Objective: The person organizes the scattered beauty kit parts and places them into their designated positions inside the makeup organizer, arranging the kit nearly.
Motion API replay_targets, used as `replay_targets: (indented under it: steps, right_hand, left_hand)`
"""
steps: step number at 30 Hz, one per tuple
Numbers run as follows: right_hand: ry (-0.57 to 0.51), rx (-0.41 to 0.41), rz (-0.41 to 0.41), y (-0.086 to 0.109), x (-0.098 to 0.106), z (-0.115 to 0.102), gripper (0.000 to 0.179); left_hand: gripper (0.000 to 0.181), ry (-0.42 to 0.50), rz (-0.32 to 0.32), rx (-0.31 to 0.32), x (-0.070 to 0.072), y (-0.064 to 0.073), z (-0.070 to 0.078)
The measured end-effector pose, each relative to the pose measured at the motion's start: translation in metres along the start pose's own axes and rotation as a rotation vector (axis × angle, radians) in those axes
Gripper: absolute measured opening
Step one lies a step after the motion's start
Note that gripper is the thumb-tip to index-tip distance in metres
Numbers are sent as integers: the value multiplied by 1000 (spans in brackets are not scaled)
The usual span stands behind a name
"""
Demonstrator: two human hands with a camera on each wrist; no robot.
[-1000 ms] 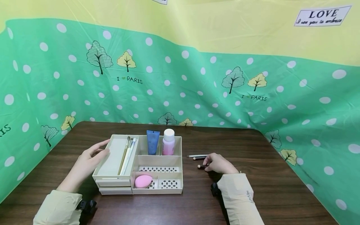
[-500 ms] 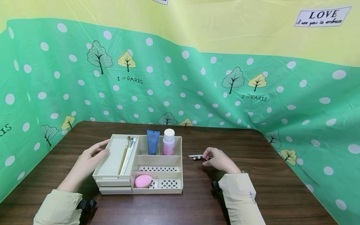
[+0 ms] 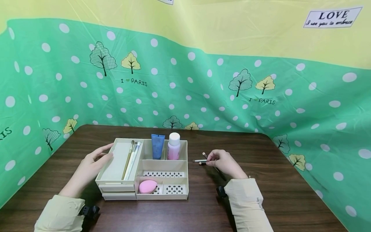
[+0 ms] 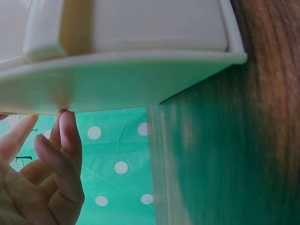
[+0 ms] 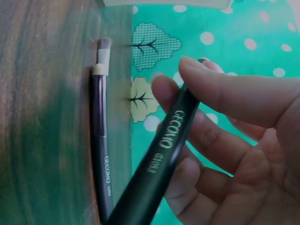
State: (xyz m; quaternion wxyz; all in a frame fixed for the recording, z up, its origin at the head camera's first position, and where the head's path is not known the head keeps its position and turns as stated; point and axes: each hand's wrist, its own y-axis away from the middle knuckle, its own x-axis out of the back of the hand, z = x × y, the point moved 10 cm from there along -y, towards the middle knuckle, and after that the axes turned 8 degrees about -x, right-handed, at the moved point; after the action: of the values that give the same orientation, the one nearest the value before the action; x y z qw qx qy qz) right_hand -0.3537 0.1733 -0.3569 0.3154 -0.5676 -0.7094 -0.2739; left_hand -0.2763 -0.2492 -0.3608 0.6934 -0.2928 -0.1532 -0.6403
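Note:
My left hand (image 3: 92,166) touches the left side of a cream makeup organizer (image 3: 162,197); in the left wrist view its fingertips (image 4: 69,123) meet the organizer's side. To the right of the organizer, my right hand (image 3: 224,163) pinches a black makeup brush (image 5: 161,150) between thumb and fingers, tilted and lifted off the table. Its pale bristle tip (image 3: 204,155) shows beyond the fingers in the head view. Below it, another black brush (image 5: 100,140) and a white-handled brush (image 3: 198,160) lie side by side on the table, partly hidden by the hand.
Several brushes (image 3: 132,161) lie on the organizer's left top. Its compartments hold a blue tube (image 3: 157,147), a pink bottle with a white cap (image 3: 174,148) and a pink makeup sponge (image 3: 147,187). A dotted green and yellow cloth (image 3: 185,80) hangs behind the brown table (image 3: 261,154).
My right hand has picked up the nearest black brush, moved it slightly away from me and tilted it, so its tip now points up-left. The left hand stays where it was.

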Motion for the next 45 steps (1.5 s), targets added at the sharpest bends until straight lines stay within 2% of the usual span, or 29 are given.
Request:
replay_targets:
  steps: [7, 15, 31, 39, 45]
  right_hand:
    - [-57, 17, 25, 2, 5, -7, 4]
    - [-102, 2, 27, 4, 7, -12, 10]
    - [-337, -30, 15, 13, 18, -28, 24]
    - [-454, 8, 4, 17, 19, -39, 30]
    - [-515, -1, 5, 20, 18, -45, 30]
  left_hand:
    - [55, -9, 7, -6, 1, -1, -1]
    - [55, -4, 6, -11, 1, 0, 1]
    - [56, 2, -3, 2, 0, 0, -1]
    - [55, -8, 5, -8, 1, 0, 1]
    - [55, -13, 4, -8, 1, 0, 1]
